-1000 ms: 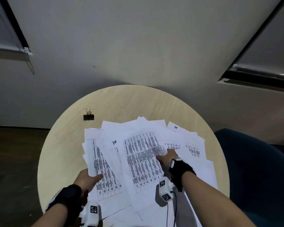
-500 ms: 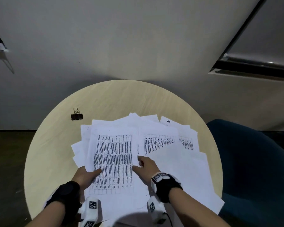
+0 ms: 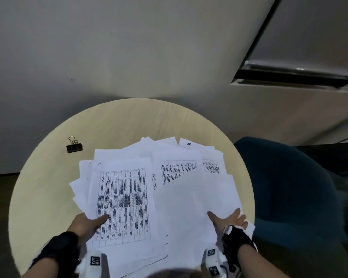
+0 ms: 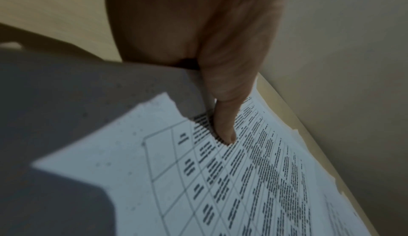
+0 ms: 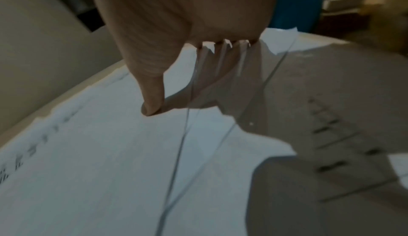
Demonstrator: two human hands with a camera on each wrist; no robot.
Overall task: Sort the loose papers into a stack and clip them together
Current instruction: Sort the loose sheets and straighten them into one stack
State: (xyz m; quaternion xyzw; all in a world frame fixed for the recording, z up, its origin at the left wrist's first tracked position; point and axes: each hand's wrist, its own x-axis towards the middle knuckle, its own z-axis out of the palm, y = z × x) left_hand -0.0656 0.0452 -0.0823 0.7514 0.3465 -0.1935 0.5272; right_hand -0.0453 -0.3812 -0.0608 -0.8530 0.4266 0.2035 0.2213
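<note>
Loose white papers (image 3: 181,207) lie fanned across the round wooden table (image 3: 119,125). On the left pile lies a sheet printed with a table (image 3: 123,201). My left hand (image 3: 86,223) pinches that pile's near left edge, with the thumb (image 4: 225,117) on top of the printed sheet (image 4: 253,178) and the fingers hidden underneath. My right hand (image 3: 227,219) is at the near right edge of the blank sheets, fingers straight and spread. Its thumb (image 5: 152,100) touches the top sheet, and the fingers reach in among the sheet edges. A black binder clip (image 3: 74,147) sits alone at the far left.
A dark blue chair (image 3: 289,187) stands close against the table's right side. Bare tabletop shows around the clip and along the far edge. A grey wall rises just behind the table.
My right hand has left the middle of the papers and moved to their near right edge. The printed sheet now lies squared on the left pile. My left hand keeps its hold.
</note>
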